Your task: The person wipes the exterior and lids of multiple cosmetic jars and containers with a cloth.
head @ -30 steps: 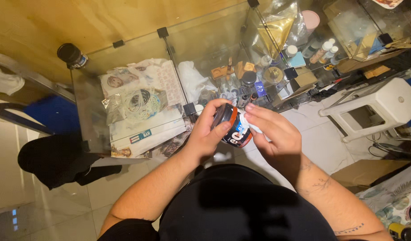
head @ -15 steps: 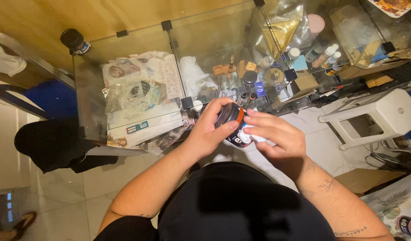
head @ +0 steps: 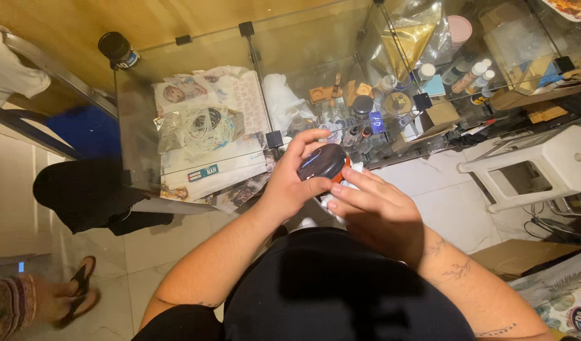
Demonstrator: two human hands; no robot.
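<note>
Glass cabinet (head: 196,88) behind; left hand (head: 290,186) fingers wrapped round dark jar (head: 322,162), right hand (head: 372,211) fingers pinching its underside.

Left hand (head: 290,183) grips dark jar (head: 322,162); right hand (head: 376,211) touches it.

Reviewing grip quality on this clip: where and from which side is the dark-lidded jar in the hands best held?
Probably by its round side wall, just below the dark lid, coming from the left. The left hand already wraps the jar there, with fingers curled over the lid's edge. The right hand covers the jar's lower right, so that side is taken.
</note>
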